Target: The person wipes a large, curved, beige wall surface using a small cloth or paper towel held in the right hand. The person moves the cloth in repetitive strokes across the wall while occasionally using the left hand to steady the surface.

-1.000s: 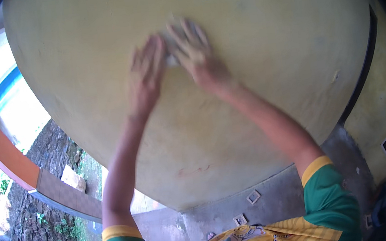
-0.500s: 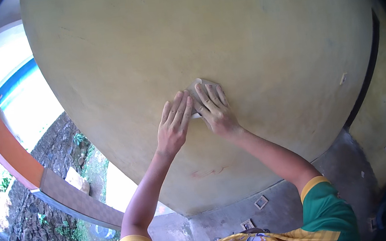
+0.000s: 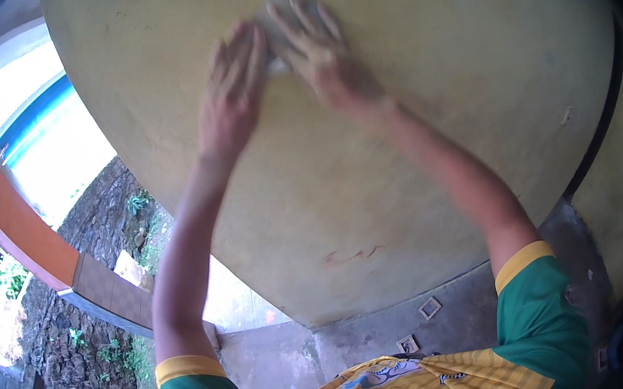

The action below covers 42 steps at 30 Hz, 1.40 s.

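High on a broad tan wall point(image 3: 373, 187), a small grey sheet point(image 3: 277, 66), which looks like sandpaper, is pressed flat under my hands. My right hand point(image 3: 322, 57) lies over most of it, fingers stretched out and spread. Close beside it, my left hand point(image 3: 234, 87) is flat too, its fingertips at the sheet's left edge. Both hands are open and blurred by motion. Whether the left fingers lie on the sheet or just against the wall is hard to tell. The palms hide much of the sheet.
Below the wall runs a grey floor point(image 3: 270, 363) with two small square frames point(image 3: 430, 307) on it. An orange and grey curved ledge point(image 3: 19, 222) stands at the left, a stone wall point(image 3: 61, 373) beyond it. A dark strip point(image 3: 600, 136) edges the wall's right side.
Both hands have slid up the wall and slightly left, taking the grey sheet with them. My arms are stretched out further, and the view has shifted a little.
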{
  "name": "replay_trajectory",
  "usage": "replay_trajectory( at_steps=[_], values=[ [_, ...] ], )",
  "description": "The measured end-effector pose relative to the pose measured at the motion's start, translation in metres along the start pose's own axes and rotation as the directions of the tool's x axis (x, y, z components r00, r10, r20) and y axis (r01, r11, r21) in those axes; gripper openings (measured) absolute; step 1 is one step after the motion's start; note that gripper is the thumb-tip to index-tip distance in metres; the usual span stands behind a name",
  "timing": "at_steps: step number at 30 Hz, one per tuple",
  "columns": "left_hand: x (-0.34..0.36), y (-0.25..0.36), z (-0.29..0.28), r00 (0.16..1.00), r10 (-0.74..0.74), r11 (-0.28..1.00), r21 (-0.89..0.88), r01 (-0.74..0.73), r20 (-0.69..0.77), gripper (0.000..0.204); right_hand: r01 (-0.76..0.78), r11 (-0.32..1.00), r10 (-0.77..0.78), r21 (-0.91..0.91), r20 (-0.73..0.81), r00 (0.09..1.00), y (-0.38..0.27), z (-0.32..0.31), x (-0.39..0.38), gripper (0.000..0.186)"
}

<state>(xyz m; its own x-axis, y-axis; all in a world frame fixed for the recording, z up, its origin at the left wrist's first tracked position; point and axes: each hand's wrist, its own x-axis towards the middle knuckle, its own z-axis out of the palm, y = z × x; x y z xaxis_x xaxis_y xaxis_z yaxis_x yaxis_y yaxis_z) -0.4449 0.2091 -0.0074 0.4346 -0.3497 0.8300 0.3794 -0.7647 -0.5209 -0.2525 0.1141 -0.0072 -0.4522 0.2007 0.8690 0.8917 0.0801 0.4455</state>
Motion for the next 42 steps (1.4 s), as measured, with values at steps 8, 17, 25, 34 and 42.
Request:
replay_trajectory(
  at_steps=[8,17,25,34,42],
  values=[
    [-0.150,0.081,0.004,0.964,-0.172,0.984,-0.011,0.178,0.204,0.066,-0.105,0.992,0.088,0.075,0.205,0.975,-0.099,0.030,-0.132,0.057],
    [0.036,-0.074,-0.042,0.985,-0.049,0.973,0.214,0.085,-0.165,0.065,0.139,0.989,-0.133,0.056,-0.094,0.987,0.003,0.004,0.122,0.054],
    [-0.117,0.012,-0.027,0.982,-0.189,0.980,0.063,0.188,0.020,0.060,0.006,0.990,-0.022,0.140,0.112,0.993,-0.093,0.036,-0.021,0.061],
    [-0.139,0.001,-0.039,0.972,-0.213,0.974,0.094,0.204,0.101,0.063,0.021,0.989,-0.036,0.147,0.101,0.994,-0.109,0.051,-0.024,0.057],
    [-0.027,-0.099,-0.089,0.990,-0.116,0.970,0.206,0.131,-0.083,0.062,0.141,0.988,-0.131,0.065,-0.143,0.981,-0.069,0.052,0.133,0.053]
  ],
)
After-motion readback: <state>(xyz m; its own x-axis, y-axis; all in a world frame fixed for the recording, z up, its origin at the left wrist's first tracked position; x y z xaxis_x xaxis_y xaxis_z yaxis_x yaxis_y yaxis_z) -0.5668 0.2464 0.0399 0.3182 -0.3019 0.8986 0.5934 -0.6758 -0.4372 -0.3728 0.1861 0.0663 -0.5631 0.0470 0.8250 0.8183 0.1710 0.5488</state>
